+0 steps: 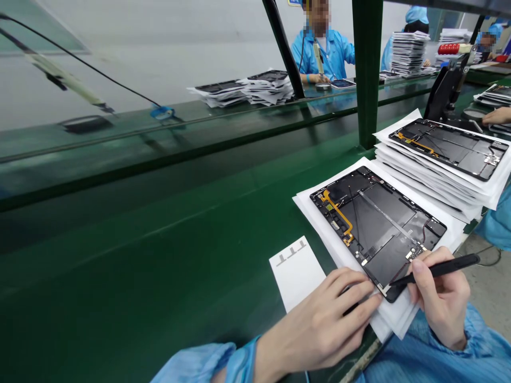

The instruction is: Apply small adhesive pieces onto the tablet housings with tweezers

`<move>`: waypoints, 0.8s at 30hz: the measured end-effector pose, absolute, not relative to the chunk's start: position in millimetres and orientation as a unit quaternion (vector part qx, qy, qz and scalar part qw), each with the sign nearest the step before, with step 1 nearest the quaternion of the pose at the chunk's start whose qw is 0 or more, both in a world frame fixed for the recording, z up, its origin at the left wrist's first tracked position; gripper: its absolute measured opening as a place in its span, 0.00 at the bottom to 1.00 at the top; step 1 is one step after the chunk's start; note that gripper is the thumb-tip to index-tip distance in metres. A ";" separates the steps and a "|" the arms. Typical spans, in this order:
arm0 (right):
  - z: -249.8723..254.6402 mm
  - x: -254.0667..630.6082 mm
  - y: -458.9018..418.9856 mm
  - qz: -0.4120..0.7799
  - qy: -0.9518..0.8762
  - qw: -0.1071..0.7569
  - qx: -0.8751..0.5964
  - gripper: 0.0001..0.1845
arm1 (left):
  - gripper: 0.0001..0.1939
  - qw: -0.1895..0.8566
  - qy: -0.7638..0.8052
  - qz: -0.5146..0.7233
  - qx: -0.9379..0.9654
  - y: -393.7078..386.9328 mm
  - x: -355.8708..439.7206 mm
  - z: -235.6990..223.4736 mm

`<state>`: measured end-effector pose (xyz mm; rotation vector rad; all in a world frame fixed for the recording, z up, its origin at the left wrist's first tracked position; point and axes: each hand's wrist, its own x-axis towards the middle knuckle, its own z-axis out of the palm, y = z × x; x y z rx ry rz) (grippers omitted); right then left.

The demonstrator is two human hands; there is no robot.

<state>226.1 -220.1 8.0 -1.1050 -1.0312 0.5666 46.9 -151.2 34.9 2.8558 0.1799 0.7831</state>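
An opened black tablet back (375, 223) with a yellow flex cable lies on white sheets at the near edge of the green bench (159, 250). My right hand (443, 300) is closed on a thin black pen-like tool (437, 270), its tip at the tablet's near corner. My left hand (323, 322) rests flat beside that corner, fingers stretched onto the white sheet and touching the tablet's edge. A small white card (297, 272) with grey strips lies just left of the tablet.
A stack of white sheets topped by another opened tablet (449, 146) stands at the right. A green post (367, 74) rises behind it. Further stacks (255, 88) sit on the far belt, where people in blue coats work. Another person's hand (497, 115) shows at far right.
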 end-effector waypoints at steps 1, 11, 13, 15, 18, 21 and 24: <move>8.2 226.2 -220.3 0.251 -0.463 0.691 -0.495 0.09 | 0.12 0.087 0.060 0.261 0.959 -151.2 46.4 34.8; 6.2 224.8 -219.1 0.233 -0.463 0.700 -0.491 0.08 | 0.13 0.079 0.054 0.266 0.959 -150.6 46.4 35.8; 5.7 224.8 -219.0 0.231 -0.463 0.700 -0.492 0.08 | 0.13 0.072 0.050 0.271 0.959 -150.6 46.3 35.5; 5.5 224.6 -218.9 0.227 -0.464 0.698 -0.496 0.09 | 0.13 0.070 0.050 0.272 0.958 -150.9 45.8 34.7; 6.1 224.5 -218.8 0.220 -0.469 0.697 -0.496 0.10 | 0.12 0.069 0.047 0.274 0.958 -151.3 44.7 33.4; 6.9 224.6 -218.4 0.214 -0.474 0.696 -0.496 0.10 | 0.13 0.065 0.044 0.273 0.959 -151.4 44.4 33.9; 7.1 224.6 -218.0 0.213 -0.479 0.693 -0.495 0.09 | 0.14 0.062 0.048 0.258 0.963 -152.4 45.5 35.2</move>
